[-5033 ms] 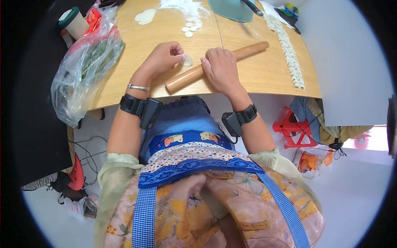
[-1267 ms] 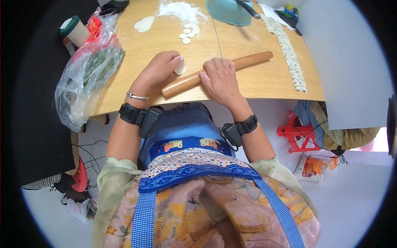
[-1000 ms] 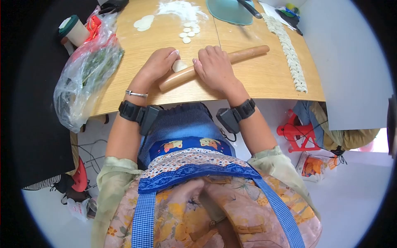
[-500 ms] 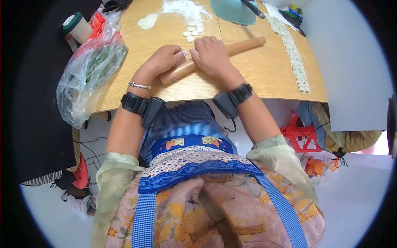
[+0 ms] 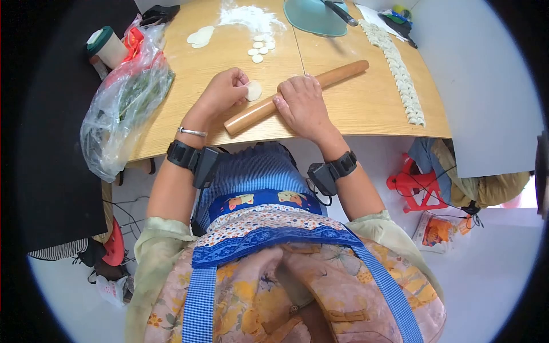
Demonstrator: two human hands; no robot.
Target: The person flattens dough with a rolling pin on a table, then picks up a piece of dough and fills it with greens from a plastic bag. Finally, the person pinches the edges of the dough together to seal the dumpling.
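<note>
Pinching a small round dough disc [image 5: 253, 90] at its near-left edge, the person's left hand [image 5: 224, 91] curls loosely over the wooden counter [image 5: 366, 103], fingertips closed on the disc and the rest of it lying flat on the wood. Farther left, a clear plastic bag of greens [image 5: 123, 103] slumps over the counter's edge, with a lidded cup [image 5: 106, 47] behind it. Just right of the disc, the rolling pin [image 5: 297, 96] lies on a slant, its long axis running from the near left end, close to the left wrist, up to the far right end. The disc sits on the far side of the pin, almost touching it, between the two hands. The right hand [image 5: 303, 106] rests palm down across the pin's middle, fingers spread flat over it rather than wrapped round, so it presses the pin without gripping it. Of the two, the left hand is the one on the disc; the right is a little apart from it, on the pin. Beyond the hands, a few uncut dough pieces [image 5: 260, 48] lie beside a patch of flour [image 5: 249, 14], with two flattened wrappers [image 5: 200, 36] to their left. Along the right side of the counter runs a long row of folded dumplings [image 5: 400, 74]
</note>
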